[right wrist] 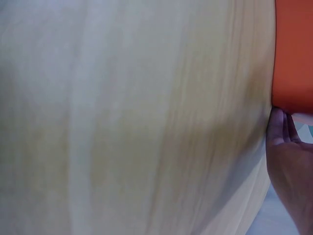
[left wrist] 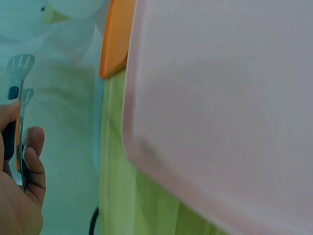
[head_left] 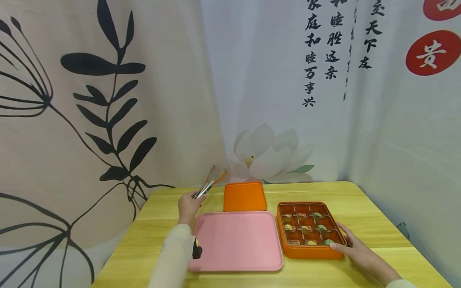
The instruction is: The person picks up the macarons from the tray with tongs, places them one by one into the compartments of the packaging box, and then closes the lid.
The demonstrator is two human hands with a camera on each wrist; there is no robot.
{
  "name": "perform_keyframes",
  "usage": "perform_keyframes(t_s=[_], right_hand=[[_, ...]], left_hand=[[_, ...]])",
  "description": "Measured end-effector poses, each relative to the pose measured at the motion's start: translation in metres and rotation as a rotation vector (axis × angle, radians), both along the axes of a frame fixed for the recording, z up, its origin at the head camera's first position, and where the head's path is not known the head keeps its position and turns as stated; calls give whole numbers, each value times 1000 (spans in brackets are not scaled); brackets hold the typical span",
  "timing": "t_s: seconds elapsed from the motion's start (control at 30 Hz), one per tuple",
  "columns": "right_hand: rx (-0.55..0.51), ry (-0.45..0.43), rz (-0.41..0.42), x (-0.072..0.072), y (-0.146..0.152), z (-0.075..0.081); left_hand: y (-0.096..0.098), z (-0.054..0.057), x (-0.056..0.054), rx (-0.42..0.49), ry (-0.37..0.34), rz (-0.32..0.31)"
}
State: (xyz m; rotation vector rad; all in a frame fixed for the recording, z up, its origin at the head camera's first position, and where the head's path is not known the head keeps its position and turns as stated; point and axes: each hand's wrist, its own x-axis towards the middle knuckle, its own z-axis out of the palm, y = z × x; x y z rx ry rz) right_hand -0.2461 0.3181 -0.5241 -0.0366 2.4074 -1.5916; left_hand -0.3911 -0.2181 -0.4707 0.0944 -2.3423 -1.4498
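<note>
My left hand grips a pair of metal food tongs above the far left corner of a pink tray. In the left wrist view the tongs show slotted ends, with dark and orange parts near the fingers. At the right, my right hand holds the near right corner of an orange box, thumb on its rim. The box has a grid of compartments with small yellow, green and brownish pieces in them. In the right wrist view the fingers meet the box's lower edge.
An orange lid-like panel lies behind the pink tray, close to its far edge. Everything stands on a yellow wood-grain table. A printed curtain with plants and writing hangs behind the table and along its sides.
</note>
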Motion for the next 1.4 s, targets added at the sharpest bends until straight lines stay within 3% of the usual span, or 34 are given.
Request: perform_keyframes(t_s=[0.2,0.5,0.87,1.17,1.4], right_hand=[[-6,-1,0,0,0,-1],[-12,-2,-1,0,1,0],[-18,3,5,-1,1,-2],[-6,8,11,1,1,-1],[-9,3,13,0,1,-1]], left_hand=[[-27,-1,7,-29,-14,96],[-58,-12,23,-71,-111,198],[-65,-24,43,-75,-136,242],[-63,-43,50,-60,-113,282],[-61,-52,59,-93,-153,303]])
